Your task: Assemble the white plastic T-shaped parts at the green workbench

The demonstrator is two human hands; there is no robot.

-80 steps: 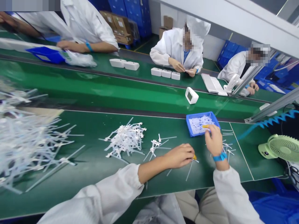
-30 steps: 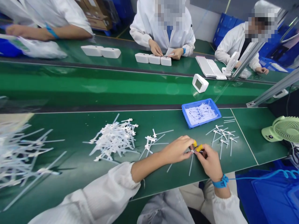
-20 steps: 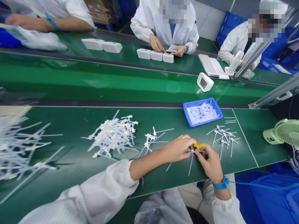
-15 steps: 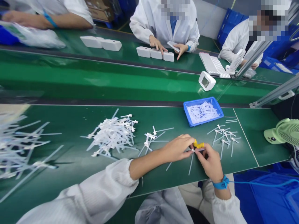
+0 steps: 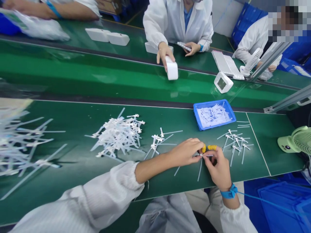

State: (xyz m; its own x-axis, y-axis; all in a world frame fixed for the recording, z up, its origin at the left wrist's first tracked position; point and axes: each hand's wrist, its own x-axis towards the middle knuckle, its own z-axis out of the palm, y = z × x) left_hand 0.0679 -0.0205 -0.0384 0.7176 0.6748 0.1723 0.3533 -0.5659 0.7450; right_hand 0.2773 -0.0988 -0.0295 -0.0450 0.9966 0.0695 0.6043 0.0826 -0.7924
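Leftmost, a big heap (image 5: 36, 142) of pale strips spreads over the bench (image 5: 80, 116); a smaller heap (image 5: 121, 136) and some loose pieces (image 5: 157, 138) follow. Beyond, a co-worker's hand (image 5: 165, 53) has just carried a white box (image 5: 172, 71) over the green channel (image 5: 97, 66), clear of the person's work. The left hand (image 5: 188, 152) pinches a white-jointed piece (image 5: 201, 155) above the bench, its forearm (image 5: 155, 166) hiding some surface. The right hand's (image 5: 220, 166) grip looks closed on a thin strip (image 5: 209, 155) there, its yellow-covered fingertip (image 5: 212, 147) now parted from the left's. Next come a blue tray (image 5: 218, 125), a small cluster (image 5: 235, 139) and a fan (image 5: 289, 144).
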